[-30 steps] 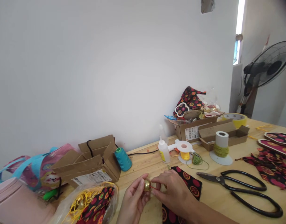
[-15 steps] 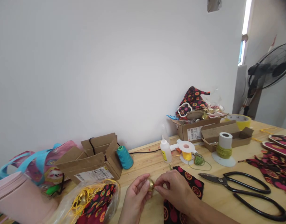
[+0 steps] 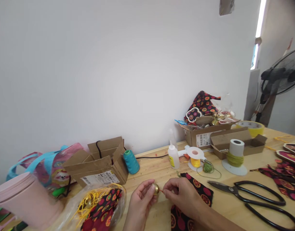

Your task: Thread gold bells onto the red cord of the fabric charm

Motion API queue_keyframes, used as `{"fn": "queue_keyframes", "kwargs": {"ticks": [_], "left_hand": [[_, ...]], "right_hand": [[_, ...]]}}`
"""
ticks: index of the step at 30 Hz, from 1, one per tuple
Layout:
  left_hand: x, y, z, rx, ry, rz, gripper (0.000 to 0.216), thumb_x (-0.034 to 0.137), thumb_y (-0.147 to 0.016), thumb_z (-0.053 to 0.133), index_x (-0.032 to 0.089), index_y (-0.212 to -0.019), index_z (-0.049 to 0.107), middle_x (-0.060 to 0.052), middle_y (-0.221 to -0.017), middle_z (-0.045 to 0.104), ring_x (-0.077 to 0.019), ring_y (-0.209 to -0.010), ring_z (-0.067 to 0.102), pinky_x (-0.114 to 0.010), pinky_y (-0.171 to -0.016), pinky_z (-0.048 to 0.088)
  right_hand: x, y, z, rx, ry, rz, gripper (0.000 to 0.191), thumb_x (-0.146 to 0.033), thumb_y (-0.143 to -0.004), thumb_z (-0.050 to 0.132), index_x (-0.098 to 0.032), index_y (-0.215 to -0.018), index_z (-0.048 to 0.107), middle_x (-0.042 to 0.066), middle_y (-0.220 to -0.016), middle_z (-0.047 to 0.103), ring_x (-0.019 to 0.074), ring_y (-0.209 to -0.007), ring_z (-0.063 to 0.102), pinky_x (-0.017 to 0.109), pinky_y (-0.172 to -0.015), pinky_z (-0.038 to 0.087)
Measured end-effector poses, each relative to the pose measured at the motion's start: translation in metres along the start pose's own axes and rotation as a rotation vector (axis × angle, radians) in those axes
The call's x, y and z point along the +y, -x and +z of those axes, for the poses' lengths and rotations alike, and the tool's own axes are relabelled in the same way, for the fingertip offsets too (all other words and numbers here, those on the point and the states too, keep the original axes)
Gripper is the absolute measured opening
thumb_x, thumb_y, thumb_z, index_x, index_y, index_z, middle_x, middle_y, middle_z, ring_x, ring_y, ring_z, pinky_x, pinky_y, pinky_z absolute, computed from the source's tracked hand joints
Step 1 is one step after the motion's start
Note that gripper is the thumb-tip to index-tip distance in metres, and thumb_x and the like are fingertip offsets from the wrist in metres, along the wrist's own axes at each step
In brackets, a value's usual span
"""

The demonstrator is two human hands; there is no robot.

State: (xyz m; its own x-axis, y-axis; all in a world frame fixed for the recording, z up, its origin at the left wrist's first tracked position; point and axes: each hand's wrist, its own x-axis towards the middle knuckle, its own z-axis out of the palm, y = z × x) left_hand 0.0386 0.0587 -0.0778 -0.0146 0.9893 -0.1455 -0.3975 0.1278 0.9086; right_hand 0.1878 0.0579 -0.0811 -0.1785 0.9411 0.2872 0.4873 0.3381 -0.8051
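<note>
A small round gold bell (image 3: pixel 156 189) is pinched between the thumb and fingers of my left hand (image 3: pixel 143 199). Just to its right, the closed fingertips of my right hand (image 3: pixel 180 194) grip a short orange-red cord (image 3: pixel 161 190) that runs to the bell. Under and behind my right wrist lies dark fabric with a round floral pattern (image 3: pixel 202 190), partly covered by the hand. Large black-handled scissors (image 3: pixel 236 189) rest to the right of it.
Beyond my hands stand a glue bottle (image 3: pixel 173 157), a yellow thread spool (image 3: pixel 195 160), a green cord spool (image 3: pixel 235 158) and a teal thread cone (image 3: pixel 131 163). Cardboard boxes (image 3: pixel 99 171) line the wall. At left are a plastic bag (image 3: pixel 122 202) and a pink container (image 3: pixel 29 202).
My right fingertips have drawn slightly away from the bell, so more of the orange-red cord shows between them. The whole view has shifted a little, with objects appearing farther right.
</note>
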Motion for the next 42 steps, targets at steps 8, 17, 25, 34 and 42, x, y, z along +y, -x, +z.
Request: {"fn": "queue_keyframes", "kwargs": {"ticks": [8, 17, 25, 34, 42], "left_hand": [[0.001, 0.001, 0.001, 0.014, -0.006, -0.002, 0.027, 0.018, -0.05, 0.075, 0.013, -0.075, 0.065, -0.002, -0.059, 0.064, -0.008, -0.05, 0.055, -0.016, -0.046, 0.044], [-0.004, -0.003, -0.003, -0.039, -0.061, 0.029, 0.027, 0.02, -0.052, 0.074, 0.013, -0.076, 0.065, -0.002, -0.062, 0.064, -0.0095, -0.053, 0.055, -0.017, -0.046, 0.042], [-0.003, -0.002, -0.003, -0.004, -0.152, 0.073, 0.031, 0.023, -0.05, 0.075, 0.014, -0.078, 0.065, -0.003, -0.067, 0.064, -0.0108, -0.058, 0.056, -0.019, -0.051, 0.042], [-0.006, -0.003, -0.003, 0.037, -0.186, 0.186, 0.033, 0.024, -0.045, 0.076, 0.014, -0.075, 0.066, -0.004, -0.07, 0.066, -0.0103, -0.058, 0.057, -0.018, -0.055, 0.044], [-0.004, -0.003, -0.006, -0.047, -0.319, 0.217, 0.029, 0.017, -0.053, 0.071, 0.016, -0.081, 0.063, -0.002, -0.07, 0.065, -0.0109, -0.059, 0.056, -0.02, -0.057, 0.044]], "right_hand": [[-0.001, 0.002, 0.0, -0.021, 0.022, -0.016, 0.016, -0.02, -0.07, 0.051, -0.021, -0.066, 0.066, -0.003, -0.055, 0.063, 0.0106, -0.048, 0.05, 0.019, -0.044, 0.031], [-0.005, 0.002, -0.002, 0.012, 0.111, -0.075, 0.018, -0.018, -0.07, 0.05, -0.023, -0.064, 0.067, -0.003, -0.055, 0.064, 0.0116, -0.052, 0.051, 0.02, -0.051, 0.033], [0.0, 0.002, 0.0, -0.031, -0.018, -0.003, 0.013, -0.021, -0.068, 0.053, -0.022, -0.071, 0.066, -0.002, -0.06, 0.064, 0.0106, -0.051, 0.05, 0.018, -0.046, 0.032], [0.002, -0.001, 0.001, -0.076, -0.042, 0.033, 0.02, -0.02, -0.07, 0.048, -0.018, -0.065, 0.067, -0.001, -0.055, 0.063, 0.0096, -0.047, 0.046, 0.018, -0.043, 0.029], [0.007, -0.001, 0.006, -0.089, -0.134, 0.062, 0.018, -0.02, -0.069, 0.049, -0.017, -0.068, 0.067, 0.0, -0.057, 0.062, 0.0107, -0.049, 0.046, 0.018, -0.044, 0.03]]}}
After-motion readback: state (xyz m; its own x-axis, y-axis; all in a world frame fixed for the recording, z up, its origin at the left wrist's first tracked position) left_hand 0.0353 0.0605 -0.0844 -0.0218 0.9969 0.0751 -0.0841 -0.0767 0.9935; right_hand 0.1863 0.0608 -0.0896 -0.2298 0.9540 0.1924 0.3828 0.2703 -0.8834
